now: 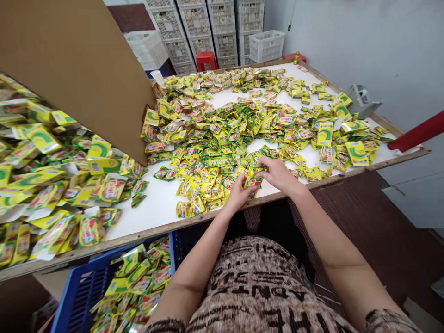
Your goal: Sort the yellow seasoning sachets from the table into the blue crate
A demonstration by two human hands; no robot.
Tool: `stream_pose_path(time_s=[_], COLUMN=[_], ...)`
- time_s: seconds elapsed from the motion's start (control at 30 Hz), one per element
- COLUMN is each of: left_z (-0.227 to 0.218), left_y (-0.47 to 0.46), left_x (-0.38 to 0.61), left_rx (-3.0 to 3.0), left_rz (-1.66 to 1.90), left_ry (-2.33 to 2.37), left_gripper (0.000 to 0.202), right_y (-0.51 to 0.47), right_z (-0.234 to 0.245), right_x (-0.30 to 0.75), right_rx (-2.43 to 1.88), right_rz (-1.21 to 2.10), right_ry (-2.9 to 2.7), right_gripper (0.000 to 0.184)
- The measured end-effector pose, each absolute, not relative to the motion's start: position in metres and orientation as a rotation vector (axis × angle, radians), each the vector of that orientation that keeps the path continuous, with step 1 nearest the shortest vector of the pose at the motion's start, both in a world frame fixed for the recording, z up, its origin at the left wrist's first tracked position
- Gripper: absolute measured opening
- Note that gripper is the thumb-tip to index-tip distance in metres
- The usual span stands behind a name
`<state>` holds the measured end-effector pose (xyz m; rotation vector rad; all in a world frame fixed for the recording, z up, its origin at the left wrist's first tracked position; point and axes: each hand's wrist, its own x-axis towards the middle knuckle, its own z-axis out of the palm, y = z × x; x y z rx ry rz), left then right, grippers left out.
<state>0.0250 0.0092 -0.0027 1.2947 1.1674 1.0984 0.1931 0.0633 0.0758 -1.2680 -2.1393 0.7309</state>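
Over the table's front edge, my left hand is closed on small yellow and green sachets. Close beside it on the right, my right hand has its thumb and fingertips curled together at the same sachets. Whatever lies between those right fingertips is too small to make out. A wide heap of similar shiny sachets spreads in front of and to the left of both hands. Flat yellow boxes with green patterns lie among the sachets on the right.
A brown cardboard panel stands upright on the left, with more boxes beyond it. Below the wooden table edge sits a blue crate holding filled boxes. A red pole rises at right. White crates are stacked behind.
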Motion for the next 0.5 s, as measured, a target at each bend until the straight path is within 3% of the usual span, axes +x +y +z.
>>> stream_pose_path(time_s=[0.2,0.5], left_z=[-0.003,-0.007], left_y=[0.000,-0.002], left_x=[0.006,0.006], left_rx=[1.084,1.166], left_rz=[1.169,1.171], left_ry=[0.952,0.977], left_gripper=[0.047,0.040], right_y=[0.067,0.072], right_z=[0.069,0.064], right_x=[0.179,0.169], right_rx=[-0.953,-0.922], right_rz=[0.431,0.597], right_ry=[-2.357,-2.406], right_gripper=[0.008,0.020])
